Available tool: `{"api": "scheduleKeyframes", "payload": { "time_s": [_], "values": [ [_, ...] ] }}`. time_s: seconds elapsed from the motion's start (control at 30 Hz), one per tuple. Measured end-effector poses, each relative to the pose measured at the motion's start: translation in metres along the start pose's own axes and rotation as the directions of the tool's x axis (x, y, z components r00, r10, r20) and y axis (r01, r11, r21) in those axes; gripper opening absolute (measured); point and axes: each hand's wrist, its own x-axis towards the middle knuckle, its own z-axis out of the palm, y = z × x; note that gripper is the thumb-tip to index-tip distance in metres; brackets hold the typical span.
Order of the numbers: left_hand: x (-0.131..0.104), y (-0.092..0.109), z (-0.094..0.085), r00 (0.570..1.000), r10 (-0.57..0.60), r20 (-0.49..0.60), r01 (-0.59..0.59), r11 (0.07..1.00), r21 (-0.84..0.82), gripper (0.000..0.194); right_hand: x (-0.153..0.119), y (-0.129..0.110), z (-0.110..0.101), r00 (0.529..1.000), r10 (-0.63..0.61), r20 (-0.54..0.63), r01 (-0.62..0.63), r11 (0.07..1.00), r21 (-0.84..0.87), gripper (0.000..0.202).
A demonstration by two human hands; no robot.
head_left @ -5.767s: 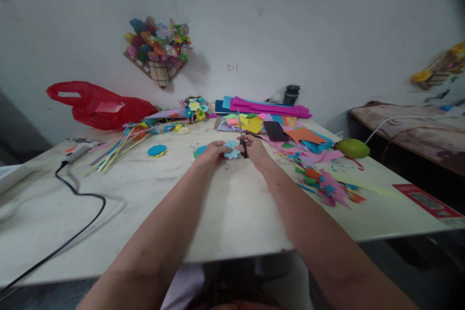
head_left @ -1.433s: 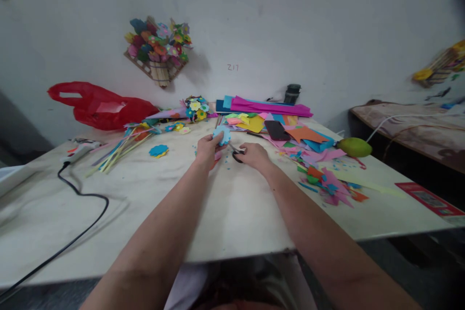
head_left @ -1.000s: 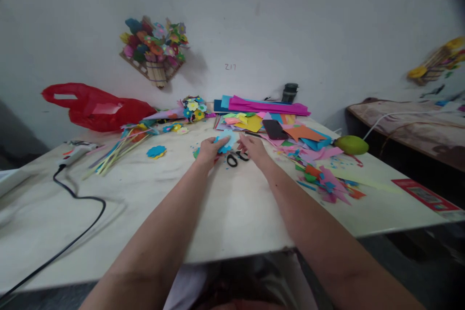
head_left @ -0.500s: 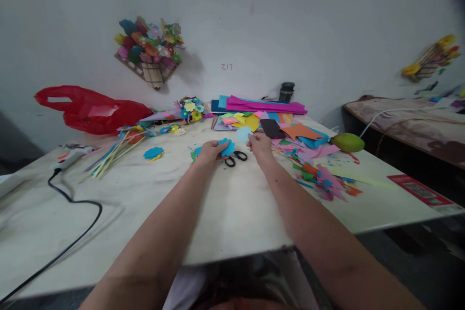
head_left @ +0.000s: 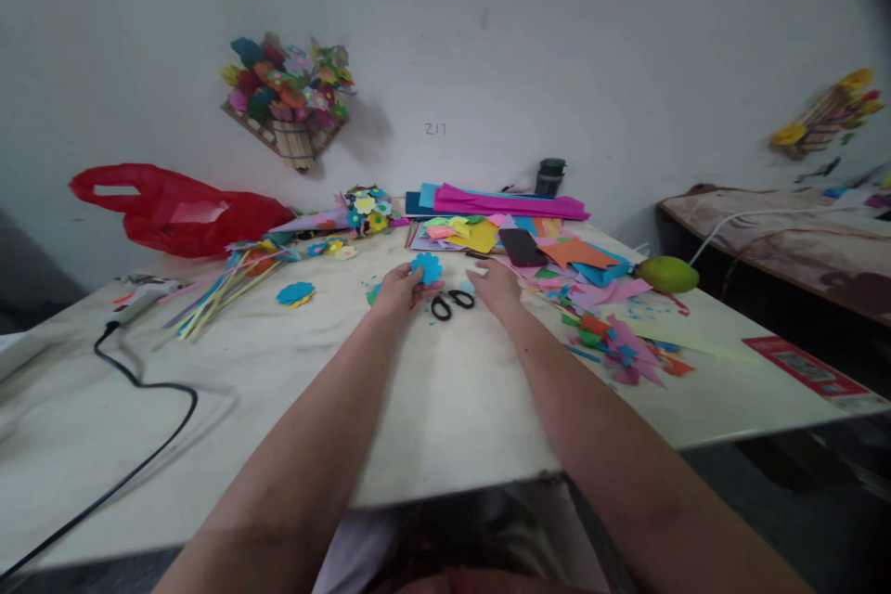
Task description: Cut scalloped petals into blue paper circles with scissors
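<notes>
A blue scalloped paper flower (head_left: 427, 268) is pinched in my left hand (head_left: 398, 288) and held up above the table. My right hand (head_left: 496, 283) is just right of the scissors (head_left: 451, 303), its fingers apart over the tabletop. Beside its fingertips, partly covered, lies a pale blue paper piece (head_left: 467, 287). The scissors show their black handles towards me between both hands. Left of my left hand, blue and yellow paper flowers (head_left: 296, 293) lie stacked.
Paper scraps (head_left: 630, 348) and a dark phone (head_left: 522, 248) lie to the right, near a green mango-like fruit (head_left: 668, 274). Coloured sheets (head_left: 508, 200) are at the back. A corded glue gun (head_left: 143, 299), paper strips (head_left: 223, 292) and a red bag (head_left: 187, 213) occupy the left side.
My right hand has let go of the pale blue paper piece, which is now lower, by the scissors. My left hand has tilted the blue flower up and moved it slightly left.
</notes>
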Motion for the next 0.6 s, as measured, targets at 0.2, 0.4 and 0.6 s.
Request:
{"api": "scheduleKeyframes", "payload": {
  "time_s": [0.2, 0.4, 0.6],
  "values": [
    [0.002, -0.001, 0.001, 0.999, 0.034, -0.016, -0.036, 0.995, -0.091, 0.017, -0.028, -0.028, -0.001, 0.957, -0.202, 0.209, 0.266, 0.898, -0.351, 0.052],
    [0.000, -0.001, 0.000, 0.995, 0.014, -0.102, -0.023, 0.995, -0.092, 0.023, -0.039, -0.040, -0.003, 0.904, -0.303, 0.303, 0.418, 0.779, -0.467, 0.038],
    [-0.004, 0.003, 0.003, 0.983, 0.019, -0.182, -0.035, 0.995, -0.089, 0.019, -0.042, -0.044, -0.002, 0.895, -0.277, 0.350, 0.426, 0.763, -0.487, 0.038]
  ]
}}
